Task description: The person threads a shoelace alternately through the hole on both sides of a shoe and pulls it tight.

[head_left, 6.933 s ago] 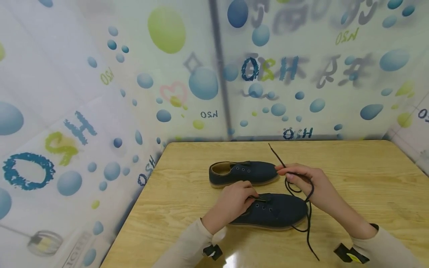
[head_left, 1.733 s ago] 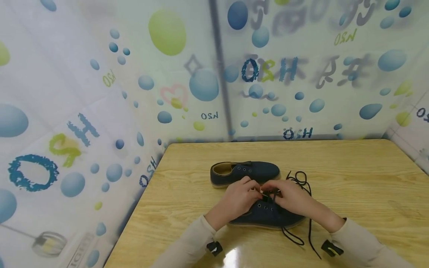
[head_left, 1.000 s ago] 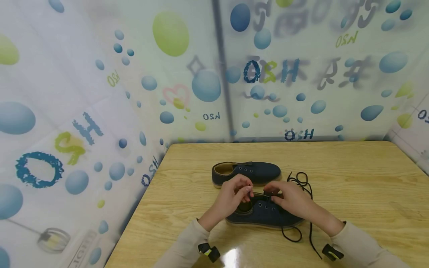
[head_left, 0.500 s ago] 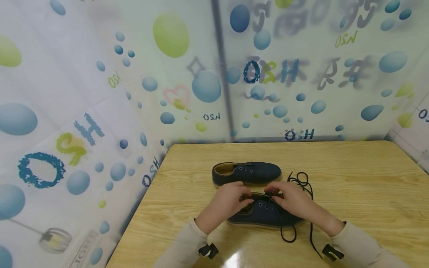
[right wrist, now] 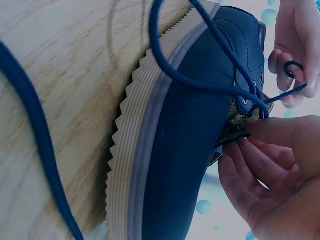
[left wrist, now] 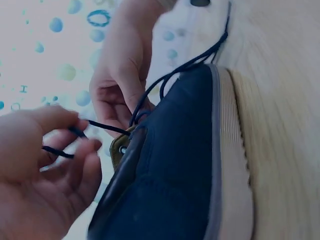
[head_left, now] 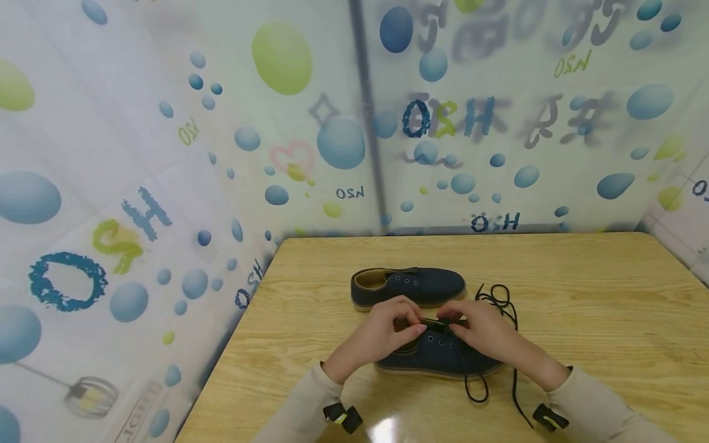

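A dark blue lace-up shoe [head_left: 437,363] with a pale ridged sole stands on the table, toe to the right. Over its opening, my left hand [head_left: 382,332] pinches a dark shoelace [left wrist: 107,127], which runs taut from an eyelet to my fingers; a short bend of it shows among them. My right hand [head_left: 487,326] pinches the shoe's eyelet flap, thumb on the near face beside the lace [right wrist: 215,90] and fingers behind. The lace's other part loops over the toe side and trails onto the table.
A matching shoe [head_left: 437,284] without visible lacing stands just behind, toe also right. Loose lace coils [head_left: 498,298] lie right of the near shoe. The wooden table [head_left: 598,307] meets a patterned curtain [head_left: 332,74] at the back and left.
Earlier the right hand held up the lace and the left held the shoe. Now the right holds the flap and the left pinches the lace. The loop by the near side has shrunk.
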Action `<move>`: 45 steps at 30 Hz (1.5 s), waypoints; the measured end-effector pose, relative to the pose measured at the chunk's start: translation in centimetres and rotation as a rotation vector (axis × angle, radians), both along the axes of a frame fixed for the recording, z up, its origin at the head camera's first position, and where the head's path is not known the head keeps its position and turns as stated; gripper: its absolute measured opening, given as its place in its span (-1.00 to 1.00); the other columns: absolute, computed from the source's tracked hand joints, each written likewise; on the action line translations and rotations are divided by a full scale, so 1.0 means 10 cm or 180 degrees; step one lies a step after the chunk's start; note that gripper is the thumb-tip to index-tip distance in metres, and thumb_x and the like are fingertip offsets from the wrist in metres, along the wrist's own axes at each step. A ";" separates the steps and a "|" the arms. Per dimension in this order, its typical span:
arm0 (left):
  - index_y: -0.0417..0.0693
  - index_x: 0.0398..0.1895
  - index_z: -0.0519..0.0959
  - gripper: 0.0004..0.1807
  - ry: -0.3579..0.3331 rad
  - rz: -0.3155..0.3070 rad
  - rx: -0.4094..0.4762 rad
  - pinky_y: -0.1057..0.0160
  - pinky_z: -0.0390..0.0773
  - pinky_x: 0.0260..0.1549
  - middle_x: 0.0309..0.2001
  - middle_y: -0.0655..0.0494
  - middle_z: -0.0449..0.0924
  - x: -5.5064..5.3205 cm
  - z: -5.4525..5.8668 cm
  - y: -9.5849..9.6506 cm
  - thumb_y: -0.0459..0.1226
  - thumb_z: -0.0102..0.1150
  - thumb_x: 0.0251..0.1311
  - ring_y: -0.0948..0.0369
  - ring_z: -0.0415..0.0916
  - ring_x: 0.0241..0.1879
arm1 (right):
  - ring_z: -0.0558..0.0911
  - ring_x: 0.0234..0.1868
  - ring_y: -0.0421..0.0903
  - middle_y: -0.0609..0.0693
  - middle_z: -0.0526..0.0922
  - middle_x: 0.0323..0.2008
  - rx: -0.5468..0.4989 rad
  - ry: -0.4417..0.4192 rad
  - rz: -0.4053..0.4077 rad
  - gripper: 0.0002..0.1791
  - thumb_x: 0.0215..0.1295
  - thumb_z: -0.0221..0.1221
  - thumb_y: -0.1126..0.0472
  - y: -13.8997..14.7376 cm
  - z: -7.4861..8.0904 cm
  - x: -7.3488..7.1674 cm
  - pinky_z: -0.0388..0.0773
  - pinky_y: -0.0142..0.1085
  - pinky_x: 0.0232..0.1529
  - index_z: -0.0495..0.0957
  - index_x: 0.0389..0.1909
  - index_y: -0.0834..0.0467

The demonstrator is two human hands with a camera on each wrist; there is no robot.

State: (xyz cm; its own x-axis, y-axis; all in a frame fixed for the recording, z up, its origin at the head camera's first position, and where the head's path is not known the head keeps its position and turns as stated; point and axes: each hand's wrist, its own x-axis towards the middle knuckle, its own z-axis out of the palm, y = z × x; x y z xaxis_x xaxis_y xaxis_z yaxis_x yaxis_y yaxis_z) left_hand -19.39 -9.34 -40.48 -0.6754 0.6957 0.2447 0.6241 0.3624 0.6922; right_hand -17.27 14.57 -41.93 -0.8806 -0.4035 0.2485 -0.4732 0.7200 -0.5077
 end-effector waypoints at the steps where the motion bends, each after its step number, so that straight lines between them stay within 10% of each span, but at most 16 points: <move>1: -0.03 -0.39 0.57 -0.85 -0.0266 -0.0091 0.0164 0.49 0.54 -0.32 -0.04 0.07 0.64 -0.01 -0.01 0.00 -0.22 0.19 0.36 0.35 0.55 -0.28 | 0.72 -0.19 -0.10 -0.07 0.76 -0.17 -0.0004 -0.0009 -0.0006 -0.74 0.20 0.31 0.36 0.00 0.00 0.00 0.66 -0.30 -0.28 0.67 -0.11 0.05; 5: -0.21 -0.35 0.51 -0.81 -0.1158 -0.0368 0.0529 0.41 0.60 -0.32 -0.01 -0.15 0.69 -0.01 -0.02 0.02 -0.27 0.10 0.41 0.21 0.64 -0.27 | 0.72 -0.19 -0.09 -0.07 0.75 -0.17 -0.0014 -0.0034 -0.0008 -0.74 0.21 0.30 0.36 0.00 -0.02 -0.01 0.67 -0.28 -0.27 0.67 -0.10 0.06; 9: -0.25 -0.33 0.49 -0.79 -0.1259 -0.0367 0.0598 0.40 0.55 -0.44 -0.25 -0.26 0.66 -0.01 -0.03 0.03 -0.27 0.07 0.43 0.30 0.50 -0.49 | 0.71 -0.19 -0.09 -0.07 0.75 -0.17 -0.0041 -0.0027 0.0005 -0.75 0.21 0.30 0.37 0.00 -0.01 -0.01 0.66 -0.30 -0.28 0.67 -0.10 0.07; 14: -0.02 -0.35 0.47 -0.84 -0.0297 0.0016 0.0156 0.50 0.34 -0.54 -0.47 0.07 0.53 0.00 0.01 0.02 -0.20 0.18 0.37 0.46 0.29 -0.58 | 0.71 -0.20 -0.10 -0.07 0.75 -0.18 -0.0032 0.0018 0.0033 -0.75 0.21 0.30 0.36 0.01 -0.01 -0.01 0.63 -0.36 -0.30 0.67 -0.10 0.08; 22: 0.13 -0.25 0.62 -0.82 0.1398 0.0592 -0.1441 0.54 0.26 -0.65 -0.52 0.30 0.64 0.05 0.11 0.01 -0.04 0.35 0.20 0.48 0.31 -0.65 | 0.71 -0.19 -0.10 -0.08 0.75 -0.18 -0.0024 -0.0059 -0.0007 -0.75 0.21 0.30 0.34 0.02 -0.02 -0.01 0.60 -0.40 -0.32 0.67 -0.11 0.04; 28: 0.22 -0.40 0.67 -0.85 0.1668 0.0778 -0.1858 0.49 0.38 -0.58 -0.46 0.38 0.68 0.08 0.12 0.01 0.00 0.41 0.12 0.46 0.44 -0.57 | 0.71 -0.19 -0.10 -0.08 0.75 -0.18 -0.0026 -0.0091 0.0002 -0.75 0.22 0.29 0.34 0.02 -0.02 -0.01 0.59 -0.41 -0.32 0.67 -0.10 0.03; 35: 0.20 -0.38 0.65 -0.86 0.1211 0.0739 -0.1085 0.53 0.29 -0.56 -0.43 0.33 0.67 0.04 0.10 -0.03 -0.04 0.25 0.30 0.48 0.34 -0.56 | 0.72 -0.19 -0.10 -0.08 0.75 -0.18 -0.0041 -0.0037 0.0047 -0.76 0.22 0.29 0.34 0.03 -0.02 -0.01 0.61 -0.39 -0.31 0.67 -0.11 0.04; 45: -0.15 -0.26 0.46 -0.77 -0.0454 0.0127 0.0605 0.40 0.44 -0.42 -0.27 -0.08 0.44 -0.06 0.03 -0.08 -0.21 -0.10 0.53 0.31 0.34 -0.48 | 0.72 -0.19 -0.10 -0.07 0.76 -0.18 -0.0070 -0.0056 0.0067 -0.76 0.23 0.29 0.34 0.03 -0.01 -0.02 0.60 -0.40 -0.31 0.67 -0.10 0.07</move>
State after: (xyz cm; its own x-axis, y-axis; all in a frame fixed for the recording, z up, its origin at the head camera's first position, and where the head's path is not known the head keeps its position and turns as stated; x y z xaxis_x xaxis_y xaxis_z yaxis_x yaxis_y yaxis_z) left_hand -20.04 -10.09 -40.17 -0.7385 0.6183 0.2689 0.5029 0.2394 0.8305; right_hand -17.45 14.89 -42.05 -0.8763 -0.4165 0.2421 -0.4789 0.6985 -0.5317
